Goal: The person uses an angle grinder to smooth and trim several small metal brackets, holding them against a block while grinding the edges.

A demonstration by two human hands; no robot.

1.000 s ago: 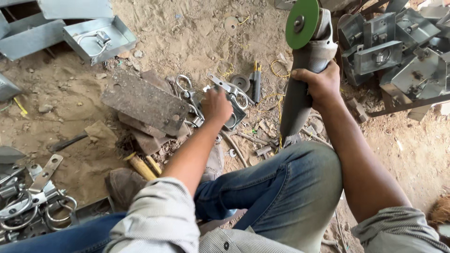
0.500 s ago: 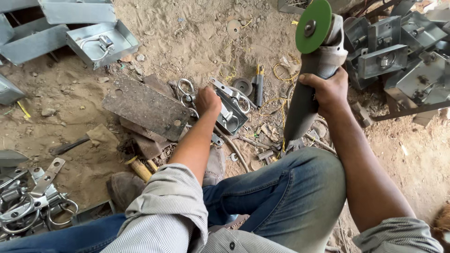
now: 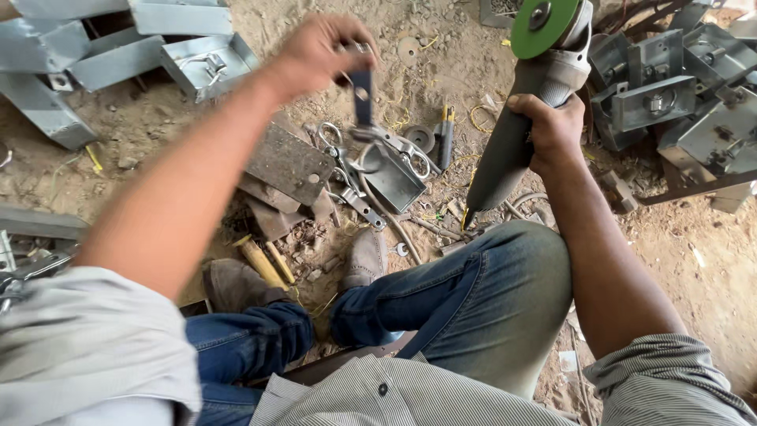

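A flat, dull-grey metal strip [image 3: 362,93] with a hole in it is hanging from the left hand [image 3: 315,55], whose fingers are pinching its upper end above the sandy ground [image 3: 158,126]; its lower end is blurred, possibly touching the open metal box [image 3: 392,177] below. The right hand [image 3: 554,130] is wrapping tightly around the grey angle grinder [image 3: 520,118], its round green disc [image 3: 541,24] pointing upward, beside stacked galvanised brackets [image 3: 670,87].

A small flat metal piece [image 3: 362,95] is held raised above the dirt floor [image 3: 158,134] by the left hand [image 3: 315,55]. An angle grinder [image 3: 520,118] with a green disc [image 3: 542,24] is gripped upright by the right hand [image 3: 552,130]. An open metal box [image 3: 394,177] and a rusty plate [image 3: 290,164] are seen below.
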